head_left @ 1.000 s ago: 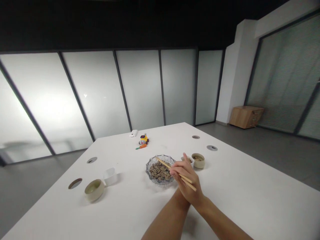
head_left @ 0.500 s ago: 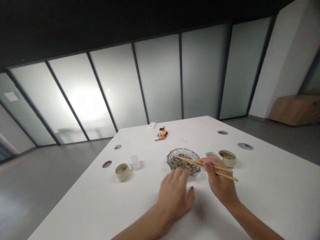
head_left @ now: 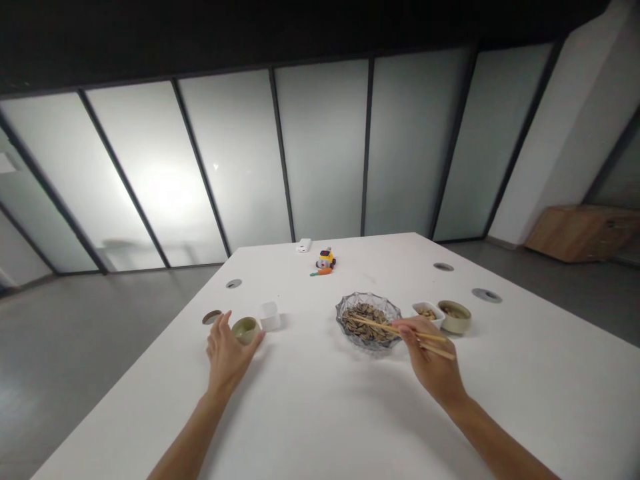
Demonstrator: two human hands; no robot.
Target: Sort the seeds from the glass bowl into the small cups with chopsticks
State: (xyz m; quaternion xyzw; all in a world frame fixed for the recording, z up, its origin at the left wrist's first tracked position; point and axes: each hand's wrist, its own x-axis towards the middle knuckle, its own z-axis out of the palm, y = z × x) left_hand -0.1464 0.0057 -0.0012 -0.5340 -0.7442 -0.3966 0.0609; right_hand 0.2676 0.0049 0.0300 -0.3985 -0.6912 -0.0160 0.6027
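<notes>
So the left grip just moved off from the scalloped clear-glass bowl and is now spread loose around the small round olive-green ceramic cup; can't tell if it's touching. Right grip still has the pale wooden chopsticks, tips at the brown striped seeds in the bowl. Means each hand's now at its own dish.

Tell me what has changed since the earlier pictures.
The left hand has swung leftward from near the right hand and now spreads around the small green bowl; contact is unclear. The right hand still holds the chopsticks over the glass bowl; both bowls have stayed in place.
</notes>
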